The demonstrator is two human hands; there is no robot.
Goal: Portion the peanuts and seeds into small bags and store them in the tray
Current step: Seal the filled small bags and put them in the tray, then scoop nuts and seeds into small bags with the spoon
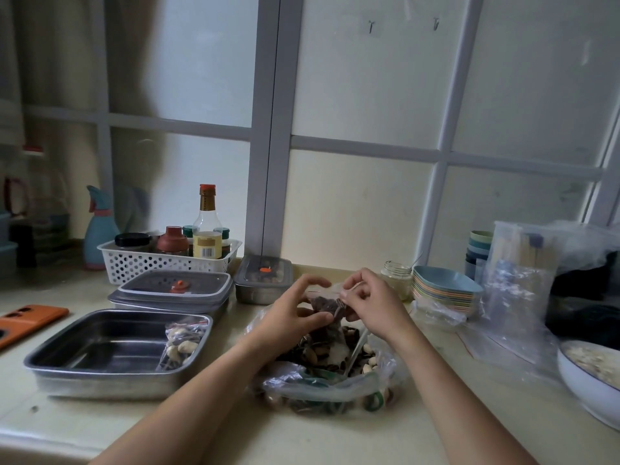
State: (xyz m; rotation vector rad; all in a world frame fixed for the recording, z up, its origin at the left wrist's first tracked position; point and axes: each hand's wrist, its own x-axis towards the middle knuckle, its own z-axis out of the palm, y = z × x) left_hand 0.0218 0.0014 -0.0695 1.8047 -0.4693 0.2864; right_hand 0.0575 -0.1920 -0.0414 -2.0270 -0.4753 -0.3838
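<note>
1. The steel tray (100,347), lower left, holds one filled small bag (181,344) in its right corner.
2. The big open bag (322,374), centre bottom, holds mixed peanuts and seeds.
3. Above it, the left hand (288,313) and right hand (369,300) both pinch a seed-filled bag (327,305) between them.

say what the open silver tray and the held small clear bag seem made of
Open silver tray: likely stainless steel, brushed, dull grey reflections. Small clear bag, pinched by left hand and right hand: thin transparent plastic film; contents show through.
</note>
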